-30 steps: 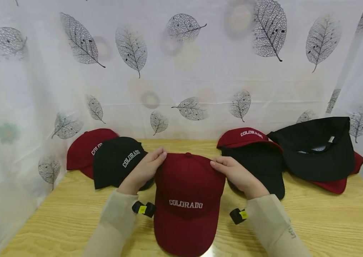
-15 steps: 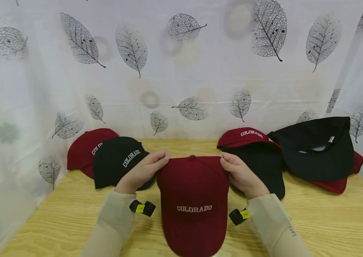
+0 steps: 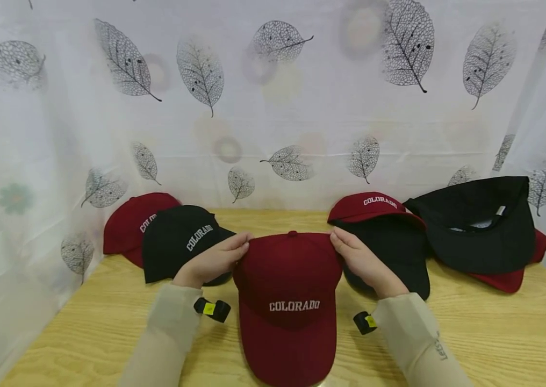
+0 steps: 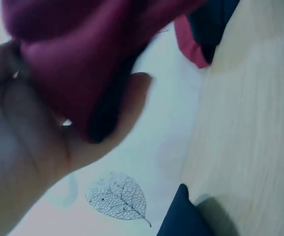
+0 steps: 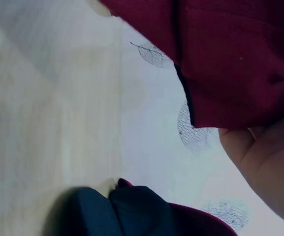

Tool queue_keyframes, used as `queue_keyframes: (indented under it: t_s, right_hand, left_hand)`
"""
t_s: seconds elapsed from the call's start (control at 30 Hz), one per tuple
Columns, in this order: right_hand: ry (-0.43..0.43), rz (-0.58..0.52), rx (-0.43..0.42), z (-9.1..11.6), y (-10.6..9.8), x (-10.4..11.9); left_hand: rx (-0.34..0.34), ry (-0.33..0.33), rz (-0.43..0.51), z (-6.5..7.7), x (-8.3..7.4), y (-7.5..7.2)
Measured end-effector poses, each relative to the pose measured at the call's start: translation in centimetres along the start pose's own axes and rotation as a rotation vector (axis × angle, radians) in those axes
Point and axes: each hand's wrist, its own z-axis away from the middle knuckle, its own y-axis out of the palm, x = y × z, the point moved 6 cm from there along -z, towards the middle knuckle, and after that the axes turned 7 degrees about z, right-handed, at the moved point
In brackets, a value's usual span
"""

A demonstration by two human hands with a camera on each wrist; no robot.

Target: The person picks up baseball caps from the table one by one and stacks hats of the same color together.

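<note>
A dark red baseball cap point(image 3: 288, 269) with white COLORADO lettering hangs between both hands above the table, its brim pointing down toward the near edge. My left hand point(image 3: 217, 258) pinches the cap's upper left side. On the upper right side, my right hand point(image 3: 362, 260) grips the fabric with thumb and fingers. In the left wrist view the cap's cloth point(image 4: 78, 64) lies between thumb and fingers. The right wrist view has the red fabric point(image 5: 240, 69) held from behind, and most of those fingers are hidden.
At the back left, a black cap point(image 3: 176, 242) overlaps a red cap point(image 3: 130, 223). Toward the right lie a red cap point(image 3: 370, 207) on a black one point(image 3: 394, 258), and an upturned black cap point(image 3: 486, 236) over a red one point(image 3: 507, 280). A leaf-print curtain point(image 3: 292, 107) stands behind the wooden table point(image 3: 94, 333).
The held cap first shifted slightly right and down, then rose a little and tilted. Both hands keep their hold on it. The other caps stay where they were.
</note>
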Motion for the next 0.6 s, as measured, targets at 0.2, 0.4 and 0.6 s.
queue_keyframes:
  t_s: [0.2, 0.4, 0.6]
  right_hand:
    - [0.079, -0.066, 0.005, -0.1, 0.5, -0.7]
    - [0.117, 0.001, -0.005, -0.2, 0.8, -1.3]
    - [0.149, 0.064, 0.006, -0.3, 1.5, -2.5]
  left_hand:
    - [-0.088, 0.061, -0.015, -0.2, -0.2, -0.4]
    - [-0.162, 0.032, -0.151, -0.6, 0.5, -1.0]
    - [-0.286, -0.078, -0.237, -0.8, 1.9, -1.9]
